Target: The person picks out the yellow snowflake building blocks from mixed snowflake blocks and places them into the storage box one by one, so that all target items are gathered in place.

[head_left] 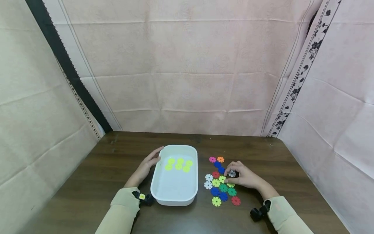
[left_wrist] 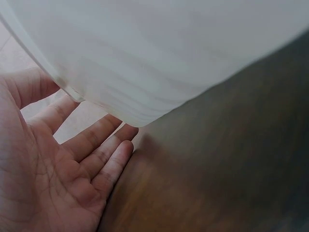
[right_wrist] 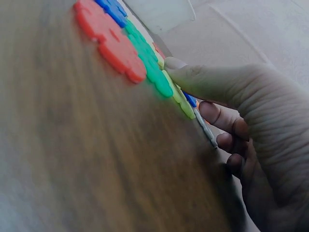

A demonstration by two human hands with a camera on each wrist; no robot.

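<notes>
- Six yellow-green flower pieces (head_left: 179, 166) are lying in the farther half of the white tray (head_left: 174, 190), and no other colour is showing inside it.
- The tray is standing on the brown desk (head_left: 263, 156), to the left of many loose flower pieces (head_left: 223, 196).
- These loose pieces are lying close together, several touching: pink, orange, blue, red, white, green and also some yellow-green ones.
- The left hand (head_left: 146, 167) is resting against the left side of the tray, its thumb at the rim and its fingers reaching nearly straight along the outside wall, so it is probably steadying the tray.
- The right hand (head_left: 245, 177) is reaching over the loose pieces with bent fingers; a small gap is showing between thumb and forefinger, and the thumb tip is meeting the edge of a yellow-green piece (head_left: 222, 179). Whether it is already pinching this piece, I cannot tell.
- A grey-white piece (head_left: 232, 174) is lying just beside these fingers.
- The step in hand is seemingly the picking of one more yellow-green piece for the tray.
- The next move is calling, I judge, for a fine pinch which is not dragging the neighbours, then a lift leftward over the near rim.
</notes>
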